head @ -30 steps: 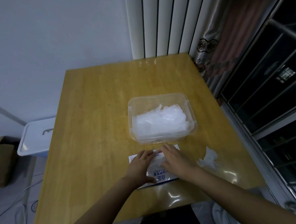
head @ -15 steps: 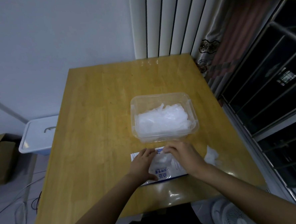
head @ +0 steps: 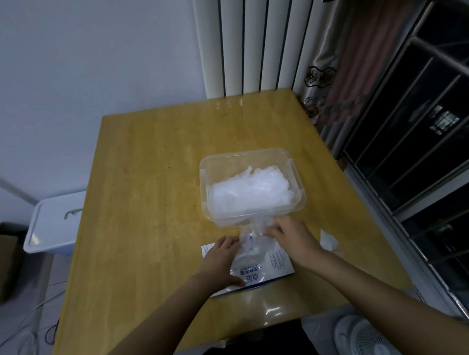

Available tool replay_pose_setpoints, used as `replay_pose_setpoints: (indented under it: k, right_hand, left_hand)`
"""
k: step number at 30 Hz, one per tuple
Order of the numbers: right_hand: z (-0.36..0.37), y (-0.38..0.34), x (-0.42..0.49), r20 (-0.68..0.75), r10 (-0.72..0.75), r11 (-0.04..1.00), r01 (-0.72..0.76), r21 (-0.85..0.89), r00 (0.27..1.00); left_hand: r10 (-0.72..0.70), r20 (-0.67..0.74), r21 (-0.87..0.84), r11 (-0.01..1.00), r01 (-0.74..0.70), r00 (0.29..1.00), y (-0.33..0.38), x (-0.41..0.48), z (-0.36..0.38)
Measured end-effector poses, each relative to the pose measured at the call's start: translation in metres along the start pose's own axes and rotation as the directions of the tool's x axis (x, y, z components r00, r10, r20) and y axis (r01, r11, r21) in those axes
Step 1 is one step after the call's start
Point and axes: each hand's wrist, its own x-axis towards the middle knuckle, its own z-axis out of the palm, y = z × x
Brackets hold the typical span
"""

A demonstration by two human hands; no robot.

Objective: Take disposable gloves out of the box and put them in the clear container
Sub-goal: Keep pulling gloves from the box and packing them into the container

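Translucent film is pinched at the fingertips of my right hand: a thin disposable plastic glove, partly drawn up out of the flat white cardboard box with blue print. The box lies near the front edge of the yellow wooden bench. My left hand lies on the box with fingers fairly straight, pressing it down. I judge this to be the pull-out step.

Just beyond the box, toward the middle of the bench, stands the clear rectangular plastic container, with a heap of crumpled clear gloves inside. Next, the glove must come free of the slot, clear the container's near wall and drop onto the heap. The film looks light and clingy, so the box needs pinning. A crumpled white scrap lies right of the box.

Behind the far edge is a white ribbed radiator, and to the right a dark barred window. On the floor sit a white lidded bin at the left and a white fan by the front right corner.
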Motion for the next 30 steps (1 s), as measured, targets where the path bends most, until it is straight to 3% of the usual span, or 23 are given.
replay_pose_setpoints:
  k: [5, 7, 10, 14, 16, 18, 20, 23, 27, 30]
  right_hand:
    - [-0.032, -0.009, 0.009, -0.196, -0.017, 0.994, 0.038, 0.103, 0.980]
    - [-0.047, -0.013, 0.015, -0.211, -0.015, 0.994, 0.037, 0.099, 0.977]
    - [-0.059, -0.008, 0.020, -0.093, 0.010, 0.995, -0.001, 0.100, 0.996]
    - [-0.062, -0.006, 0.018, -0.013, -0.006, 0.992, 0.008, 0.124, 1.000]
    - [-0.062, -0.009, 0.017, 0.040, -0.023, 0.984, 0.016, 0.178, 0.999]
    - [-0.061, -0.013, 0.016, 0.119, -0.051, 0.982, 0.028, 0.186, 0.992]
    - [-0.062, -0.015, 0.017, 0.183, -0.076, 0.980, 0.040, 0.195, 0.980]
    - [-0.066, -0.016, 0.019, 0.200, -0.096, 0.970, 0.046, 0.238, 0.975]
    - [-0.069, -0.011, 0.025, 0.114, -0.058, 0.941, 0.017, 0.337, 0.992]
    - [-0.066, -0.006, 0.029, 0.212, -0.022, 0.943, -0.050, 0.329, 0.977]
  left_hand:
    - [0.013, 0.025, 0.029, 0.999, -0.013, 1.000, 0.000, -0.001, -0.002]
    - [0.016, 0.076, 0.037, 0.999, -0.019, 0.997, 0.001, 0.000, -0.007]
    - [0.004, 0.127, -0.041, 0.999, 0.001, 0.992, 0.005, 0.004, -0.023]
    - [-0.019, -0.048, -0.286, 0.958, 0.004, 0.999, 0.021, 0.013, -0.052]
    - [-0.043, -0.105, -0.512, 0.859, -0.017, 0.994, 0.033, 0.016, -0.064]
    - [-0.021, -0.071, -0.703, 0.710, -0.036, 0.997, 0.043, 0.018, -0.076]
    - [0.051, -0.038, -0.752, 0.656, -0.062, 0.998, 0.047, 0.020, -0.086]
    - [0.108, -0.096, -0.721, 0.678, -0.144, 0.990, 0.047, 0.023, -0.096]
    - [-0.090, -0.207, -0.698, 0.711, -0.083, 0.974, 0.037, 0.030, -0.098]
    - [-0.227, -0.212, -0.764, 0.645, -0.016, 0.951, 0.030, 0.032, -0.102]
